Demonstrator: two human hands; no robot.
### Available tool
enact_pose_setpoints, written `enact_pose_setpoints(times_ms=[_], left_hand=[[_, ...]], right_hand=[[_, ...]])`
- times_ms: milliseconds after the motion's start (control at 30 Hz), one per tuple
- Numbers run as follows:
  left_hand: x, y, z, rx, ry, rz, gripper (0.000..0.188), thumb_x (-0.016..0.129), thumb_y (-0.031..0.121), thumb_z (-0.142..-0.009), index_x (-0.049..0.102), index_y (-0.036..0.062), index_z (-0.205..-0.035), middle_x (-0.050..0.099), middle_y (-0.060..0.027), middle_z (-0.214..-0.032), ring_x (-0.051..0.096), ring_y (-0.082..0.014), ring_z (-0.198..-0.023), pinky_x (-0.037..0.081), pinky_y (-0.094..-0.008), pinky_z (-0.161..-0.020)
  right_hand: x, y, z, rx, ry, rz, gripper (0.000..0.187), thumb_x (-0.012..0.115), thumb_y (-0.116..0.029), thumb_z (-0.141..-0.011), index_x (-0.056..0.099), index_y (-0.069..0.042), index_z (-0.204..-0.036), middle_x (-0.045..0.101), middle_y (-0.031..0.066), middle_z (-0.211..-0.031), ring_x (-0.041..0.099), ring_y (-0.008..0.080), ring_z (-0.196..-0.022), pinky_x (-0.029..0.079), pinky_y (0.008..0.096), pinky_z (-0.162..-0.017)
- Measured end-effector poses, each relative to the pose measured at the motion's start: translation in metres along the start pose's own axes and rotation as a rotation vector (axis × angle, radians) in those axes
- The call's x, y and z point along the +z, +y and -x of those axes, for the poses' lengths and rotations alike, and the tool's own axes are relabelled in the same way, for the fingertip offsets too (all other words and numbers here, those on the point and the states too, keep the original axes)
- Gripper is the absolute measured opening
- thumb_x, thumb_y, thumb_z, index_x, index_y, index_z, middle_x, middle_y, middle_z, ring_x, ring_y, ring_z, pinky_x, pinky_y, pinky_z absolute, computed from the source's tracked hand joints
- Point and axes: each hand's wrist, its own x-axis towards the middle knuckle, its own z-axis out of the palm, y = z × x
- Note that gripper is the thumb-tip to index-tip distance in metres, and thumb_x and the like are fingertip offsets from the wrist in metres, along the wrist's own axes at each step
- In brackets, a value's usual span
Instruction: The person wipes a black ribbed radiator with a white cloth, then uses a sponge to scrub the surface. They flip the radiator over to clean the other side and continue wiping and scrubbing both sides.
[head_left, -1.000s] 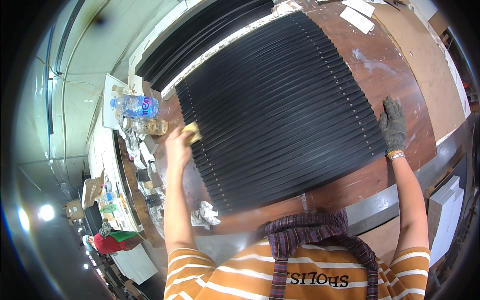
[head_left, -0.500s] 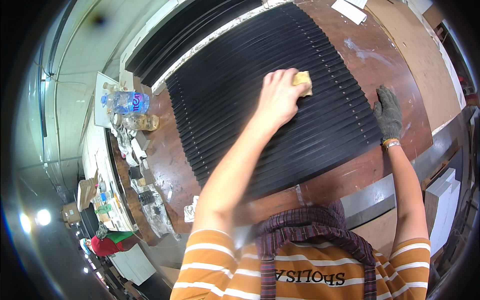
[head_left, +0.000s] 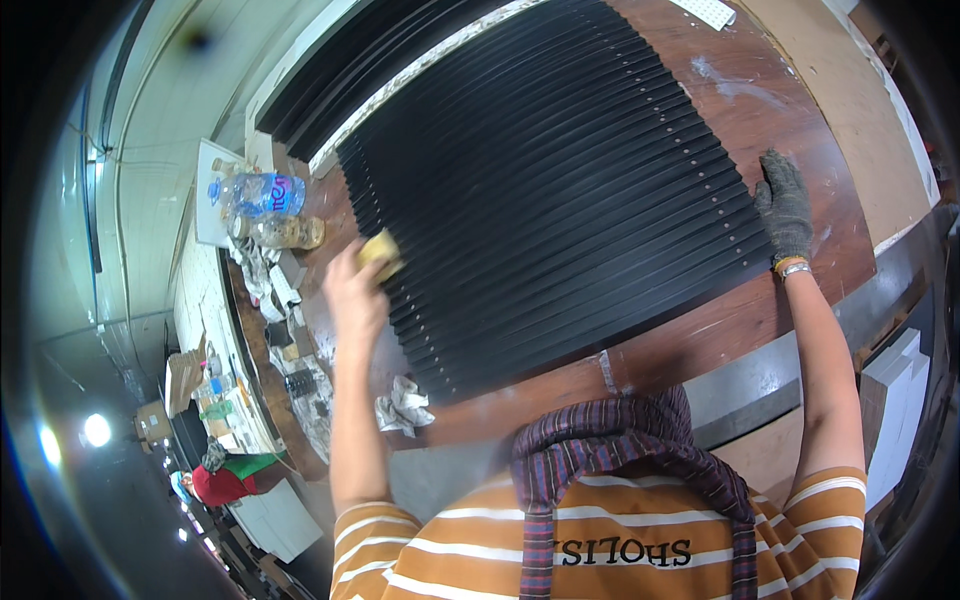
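My bare left hand (head_left: 355, 292) is closed round a small yellow sponge (head_left: 380, 255). It is over the left ends of a row of black slats (head_left: 540, 200), which lie side by side on the brown table (head_left: 735, 110). Motion blurs this hand slightly, and whether the sponge touches the slats I cannot tell. Small dots run in a line near both ends of the slats. My right hand (head_left: 785, 208), in a dark grey knitted glove, lies flat with outstretched fingers at their right edge, holding nothing.
More black strips (head_left: 350, 75) lie beyond a pale bar. At left are a clear blue-capped bottle (head_left: 262, 192), a jar (head_left: 290, 233) and stained rags. A crumpled white cloth (head_left: 404, 405) is by the near table edge. Another person (head_left: 215, 485) is far off at lower left.
My left hand has swept the sponge leftward and nearer, from right of the slats' middle to their left ends. The right hand stays at the right edge.
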Motion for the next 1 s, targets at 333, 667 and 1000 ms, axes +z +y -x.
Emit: enact_pose_setpoints(times_ms=[333, 667, 1000], left_hand=[[0.001, -0.047, 0.021, -0.037, -0.168, -0.112, 0.039, 0.064, -0.007, -0.072, 0.082, 0.0116, -0.101, 0.068, -0.0139, -0.127, 0.060, -0.0362, -0.122, 0.048, -0.0460, -0.104], [0.055, 0.037, -0.030, 0.423, 0.043, 0.167, 0.045, 0.067, -0.008, -0.072, 0.079, 0.0140, -0.109, 0.064, -0.0138, -0.132, 0.059, -0.0354, -0.124, 0.045, -0.0471, -0.108], [0.017, -0.001, -0.010, 0.272, 0.189, 0.095, 0.041, 0.066, -0.007, -0.069, 0.079, 0.0128, -0.102, 0.064, -0.0137, -0.127, 0.058, -0.0356, -0.122, 0.045, -0.0481, -0.105]], right_hand=[[0.007, 0.012, -0.001, -0.032, -0.028, 0.035, 0.047, 0.063, -0.016, -0.094, 0.062, -0.009, -0.140, 0.058, 0.0109, -0.149, 0.051, 0.0325, -0.140, 0.038, 0.0436, -0.119], [0.005, 0.012, -0.002, -0.017, -0.040, 0.033, 0.045, 0.062, -0.018, -0.096, 0.062, -0.009, -0.140, 0.057, 0.0111, -0.150, 0.050, 0.0325, -0.141, 0.037, 0.0435, -0.120], [0.009, 0.017, 0.000, -0.035, -0.017, -0.009, 0.044, 0.062, -0.013, -0.096, 0.062, -0.006, -0.139, 0.059, 0.0135, -0.147, 0.052, 0.0328, -0.138, 0.038, 0.0426, -0.119]])
